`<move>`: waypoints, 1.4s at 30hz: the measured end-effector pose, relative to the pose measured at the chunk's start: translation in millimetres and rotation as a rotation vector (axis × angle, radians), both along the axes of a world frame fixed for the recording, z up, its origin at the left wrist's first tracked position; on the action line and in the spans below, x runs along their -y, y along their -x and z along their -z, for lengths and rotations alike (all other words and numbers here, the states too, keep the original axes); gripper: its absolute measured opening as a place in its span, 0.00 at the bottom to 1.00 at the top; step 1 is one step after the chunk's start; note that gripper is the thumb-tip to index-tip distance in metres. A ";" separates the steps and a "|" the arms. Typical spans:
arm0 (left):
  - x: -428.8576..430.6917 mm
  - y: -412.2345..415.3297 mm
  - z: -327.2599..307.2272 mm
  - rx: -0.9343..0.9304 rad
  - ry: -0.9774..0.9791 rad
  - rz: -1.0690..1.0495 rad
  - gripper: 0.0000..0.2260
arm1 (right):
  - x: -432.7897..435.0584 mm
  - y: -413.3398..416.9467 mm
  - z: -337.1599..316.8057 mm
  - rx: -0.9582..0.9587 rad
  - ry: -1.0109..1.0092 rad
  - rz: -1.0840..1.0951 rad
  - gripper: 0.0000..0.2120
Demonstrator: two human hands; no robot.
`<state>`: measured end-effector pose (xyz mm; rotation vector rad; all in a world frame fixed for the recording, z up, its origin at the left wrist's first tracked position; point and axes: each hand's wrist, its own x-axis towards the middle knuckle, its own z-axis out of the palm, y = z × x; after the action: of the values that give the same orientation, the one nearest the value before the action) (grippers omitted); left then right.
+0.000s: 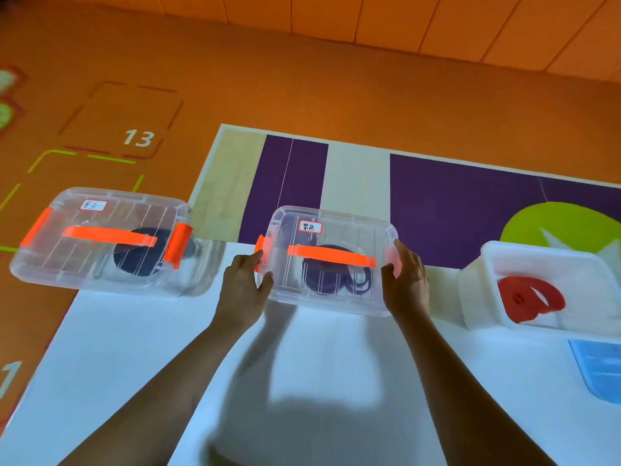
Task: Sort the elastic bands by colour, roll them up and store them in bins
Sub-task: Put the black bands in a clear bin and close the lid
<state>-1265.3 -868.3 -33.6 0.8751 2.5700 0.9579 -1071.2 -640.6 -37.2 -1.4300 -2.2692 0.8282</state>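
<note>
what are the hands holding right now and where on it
Both hands hold the middle bin by its two short ends: the left hand at the left orange latch, the right hand at the right end.

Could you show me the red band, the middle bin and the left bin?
red band (509, 292): head view, left side of the roll.
middle bin (356, 235): head view, clear lid behind the orange handle.
left bin (100, 218): head view, clear lid near the label.
</note>
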 end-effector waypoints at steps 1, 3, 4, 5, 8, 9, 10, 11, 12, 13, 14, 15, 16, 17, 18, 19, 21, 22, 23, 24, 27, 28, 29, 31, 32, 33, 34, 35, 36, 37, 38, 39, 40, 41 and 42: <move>-0.2 0.6 0.4 -0.013 0.008 -0.001 0.19 | -1.0 -1.9 3.4 0.016 -0.023 -0.012 0.27; -1.8 3.0 2.2 -0.021 0.014 -0.038 0.19 | -2.0 -3.9 8.5 0.019 -0.046 -0.017 0.27; -2.6 4.1 1.9 -0.002 0.020 -0.061 0.19 | -1.8 -3.9 10.1 0.010 -0.051 -0.014 0.27; -4.8 3.8 0.2 0.032 0.031 -0.084 0.19 | -1.2 -4.5 11.5 0.003 -0.059 -0.011 0.27; -14.2 8.6 0.9 0.317 -0.002 -0.209 0.25 | 1.2 -7.6 16.3 -0.036 -0.033 0.058 0.29; -17.8 11.1 0.3 0.474 -0.038 -0.275 0.31 | 1.9 -8.2 15.8 -0.057 0.040 0.120 0.33; -20.7 13.5 0.8 0.608 -0.070 -0.330 0.37 | 1.0 -8.5 17.8 -0.074 0.148 0.187 0.37; -23.2 15.0 0.3 0.690 -0.088 -0.353 0.40 | -0.6 -7.9 18.4 -0.089 0.264 0.233 0.40; -24.4 15.5 0.9 0.708 -0.096 -0.347 0.39 | -2.0 -6.4 17.8 -0.096 0.366 0.259 0.41; -24.4 15.3 0.5 0.676 -0.095 -0.325 0.38 | -3.3 -4.9 17.5 -0.097 0.414 0.262 0.39; -24.0 14.5 -0.7 0.622 -0.110 -0.307 0.36 | -4.0 -3.3 17.1 -0.098 0.406 0.258 0.35; -23.0 13.3 -1.8 0.562 -0.123 -0.287 0.33 | -3.2 -2.6 15.7 -0.096 0.357 0.258 0.31; -21.6 12.6 -1.2 0.496 -0.121 -0.254 0.28 | -2.2 -2.2 13.7 -0.097 0.287 0.266 0.26; -19.3 11.2 -3.9 0.436 -0.095 -0.207 0.22 | -0.6 -1.6 11.3 -0.101 0.204 0.272 0.23; -16.9 10.4 -4.6 0.389 -0.076 -0.162 0.19 | 1.0 -1.6 10.4 -0.103 0.127 0.276 0.21; -14.7 10.7 -3.2 0.360 -0.068 -0.135 0.20 | 2.9 -1.3 8.3 -0.110 0.066 0.273 0.19; -11.9 10.1 -2.5 0.319 -0.091 -0.105 0.24 | 7.6 0.2 6.1 -0.126 0.003 0.270 0.17; -11.1 8.9 -1.4 0.289 -0.102 -0.088 0.24 | 9.3 0.6 4.9 -0.129 -0.022 0.269 0.16; -11.6 6.7 -3.0 0.252 -0.107 -0.077 0.24 | 10.0 0.3 4.8 -0.130 -0.044 0.263 0.15; -12.2 5.0 -2.9 0.221 -0.119 -0.071 0.24 | 10.3 -0.3 4.7 -0.131 -0.062 0.254 0.14; -14.2 4.4 -3.6 0.190 -0.118 -0.074 0.24 | 8.6 -2.8 1.9 -0.104 -0.065 0.221 0.13; -15.0 5.2 -4.6 0.171 -0.103 -0.062 0.23 | 7.8 -3.7 0.6 -0.085 -0.060 0.198 0.13; -16.0 7.0 -5.4 0.145 -0.073 -0.042 0.22 | 7.6 -3.9 -1.1 -0.066 -0.049 0.171 0.13; -16.7 8.6 -7.2 0.100 -0.006 0.005 0.21 | 11.9 -5.9 -5.4 -0.029 -0.034 0.107 0.17; -16.5 7.9 -7.5 0.071 0.019 0.023 0.22 | 15.9 -8.6 -6.4 -0.016 -0.042 0.071 0.20; -15.6 6.6 -8.0 0.031 0.041 0.041 0.24 | 20.3 -11.7 -5.7 -0.009 -0.059 0.038 0.22; -13.9 3.9 -8.8 -0.017 0.062 0.062 0.26 | 25.3 -15.2 -4.7 -0.004 -0.077 0.021 0.24; -12.6 -0.9 -8.7 -0.066 0.081 0.090 0.28 | 30.2 -20.4 -3.2 -0.005 -0.092 0.023 0.26; -11.3 -6.4 -9.5 -0.119 0.088 0.117 0.28 | 34.8 -24.2 -2.9 -0.006 -0.099 0.032 0.27; -10.4 -13.9 -9.5 -0.166 0.090 0.146 0.27 | 39.4 -29.6 -3.6 -0.006 -0.108 0.040 0.27; -9.9 -22.3 -11.0 -0.215 0.092 0.169 0.24 | 43.7 -34.7 -5.3 -0.006 -0.125 0.040 0.26; -9.6 -29.9 -12.0 -0.256 0.095 0.192 0.22 | 47.5 -39.7 -7.5 -0.006 -0.146 0.034 0.25; -10.4 -40.1 -14.3 -0.291 0.090 0.225 0.20 | 51.5 -46.9 -10.4 0.000 -0.167 0.031 0.24; -11.3 -49.3 -16.3 -0.318 0.082 0.262 0.17 | 54.6 -53.1 -12.0 0.013 -0.185 0.024 0.25; -12.5 -60.4 -18.0 -0.335 0.078 0.302 0.16 | 57.9 -61.8 -14.2 0.025 -0.199 0.020 0.25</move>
<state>-1204.9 -855.8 -15.6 1.4559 2.6057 0.6655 -1009.4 -698.5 -23.0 -1.3776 -2.2791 0.5631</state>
